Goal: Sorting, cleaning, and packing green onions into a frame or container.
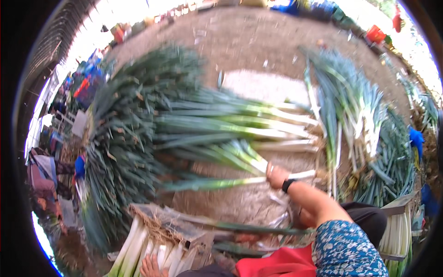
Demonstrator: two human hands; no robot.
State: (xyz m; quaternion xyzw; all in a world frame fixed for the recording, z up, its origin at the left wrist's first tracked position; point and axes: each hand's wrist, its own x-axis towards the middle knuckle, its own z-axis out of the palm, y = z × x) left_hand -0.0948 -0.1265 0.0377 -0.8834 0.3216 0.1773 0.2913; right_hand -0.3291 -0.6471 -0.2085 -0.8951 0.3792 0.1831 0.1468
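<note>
My right hand (277,176), with a black band at the wrist, is closed around a leek (302,175). Its white root end sticks out to the right and green leaves trail left. More leeks (281,124) lie side by side just beyond, white ends to the right. At the lower left, my left hand (152,267) rests with fingers stretched over the white stalks of a leek bundle (136,247). That bundle sits against a small wooden frame (173,221); part of the left hand is cut off by the lower edge.
A big heap of leek leaves (124,134) rises on the left. Looser leeks (350,97) lie on the ground at right, and another framed bundle (396,233) stands beside my leg. A person (44,177) bends at the far left. An orange-red container (376,34) stands far back.
</note>
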